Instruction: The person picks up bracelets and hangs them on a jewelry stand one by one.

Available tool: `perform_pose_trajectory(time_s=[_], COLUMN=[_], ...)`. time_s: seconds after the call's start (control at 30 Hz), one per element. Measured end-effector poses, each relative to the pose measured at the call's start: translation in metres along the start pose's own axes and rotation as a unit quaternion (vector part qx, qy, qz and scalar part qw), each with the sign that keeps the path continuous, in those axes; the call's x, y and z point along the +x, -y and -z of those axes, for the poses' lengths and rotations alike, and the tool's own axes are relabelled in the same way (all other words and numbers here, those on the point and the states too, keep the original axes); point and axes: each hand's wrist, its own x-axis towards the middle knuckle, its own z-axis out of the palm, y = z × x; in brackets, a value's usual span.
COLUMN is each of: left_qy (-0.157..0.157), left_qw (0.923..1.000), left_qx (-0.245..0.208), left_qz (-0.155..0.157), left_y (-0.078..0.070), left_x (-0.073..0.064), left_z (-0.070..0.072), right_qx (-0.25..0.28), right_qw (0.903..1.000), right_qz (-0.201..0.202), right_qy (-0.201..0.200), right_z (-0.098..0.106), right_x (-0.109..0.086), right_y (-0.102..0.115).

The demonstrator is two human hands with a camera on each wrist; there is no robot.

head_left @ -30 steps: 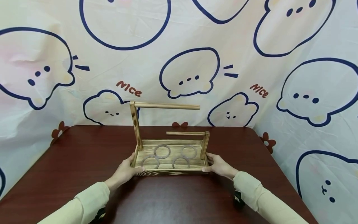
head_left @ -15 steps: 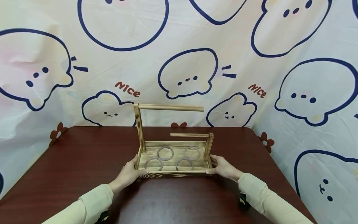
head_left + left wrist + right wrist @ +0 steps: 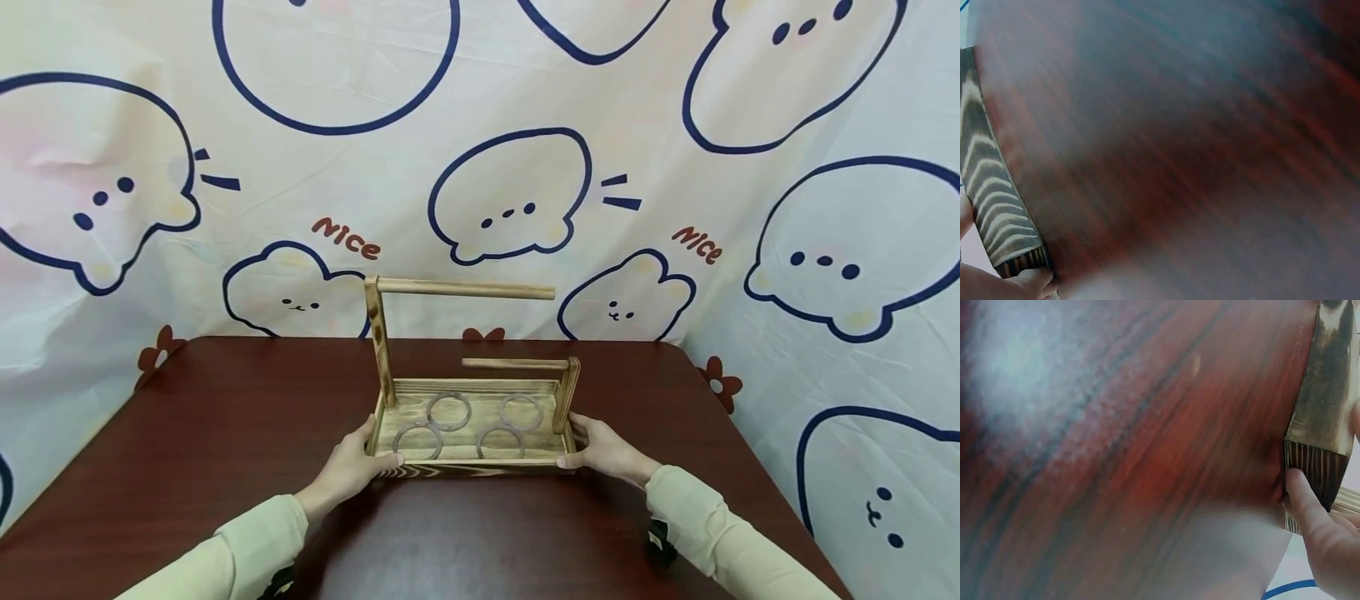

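A shallow wooden tray (image 3: 480, 469) with a post and horizontal bar at each end sits on the table in the head view. The left bar (image 3: 465, 289) is higher than the right bar (image 3: 516, 364). Several thin rings (image 3: 448, 412) lie on the tray floor. My left hand (image 3: 347, 467) grips the tray's left end, thumb over the front rim. At the other end, my right hand (image 3: 606, 450) holds the tray the same way. The wrist views show the tray's dark-grained side (image 3: 997, 194) and its corner (image 3: 1316, 465) between fingers and thumb.
The tray stands on a dark red-brown wooden table (image 3: 480, 542). Behind and to the sides hangs a pale cloth (image 3: 510, 100) with cartoon bears. Dark table surface surrounds the tray.
The tray has shifted a little to the right and slightly nearer, with both hands keeping their grip on its ends. The rings moved along with it.
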Motion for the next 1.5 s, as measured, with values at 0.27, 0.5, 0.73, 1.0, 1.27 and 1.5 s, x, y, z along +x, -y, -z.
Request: perform_pose_trajectory(time_s=[0.27,0.5,0.73,1.0,1.27,1.5], left_qy=[0.006,0.01,0.016,0.027,0.015,-0.037], left_qw=[1.0,0.9999,0.9994,0.998,0.9815,0.9631], left_qx=[0.004,0.012,0.031,0.049,0.154,0.18], left_qz=[0.004,-0.002,-0.002,-0.031,-0.113,-0.196], left_y=[0.0,0.0,-0.004,-0.01,-0.031,-0.05], left_x=[0.0,0.001,-0.001,-0.002,-0.005,-0.01], left_z=[0.001,0.003,0.007,0.011,0.011,-0.014], right_qx=[-0.042,-0.069,-0.083,-0.057,-0.064,-0.065], right_qw=[0.9988,0.9961,0.9942,0.9962,0.9954,0.9954], right_qz=[0.004,0.021,0.039,0.034,0.034,0.035], right_qy=[-0.026,-0.05,-0.057,-0.057,-0.063,-0.061], right_z=[-0.005,-0.011,-0.013,-0.015,-0.015,-0.015], right_x=[0.0,0.0,-0.001,-0.003,-0.003,-0.002], right_y=[-0.002,-0.006,-0.002,-0.004,-0.005,-0.002])
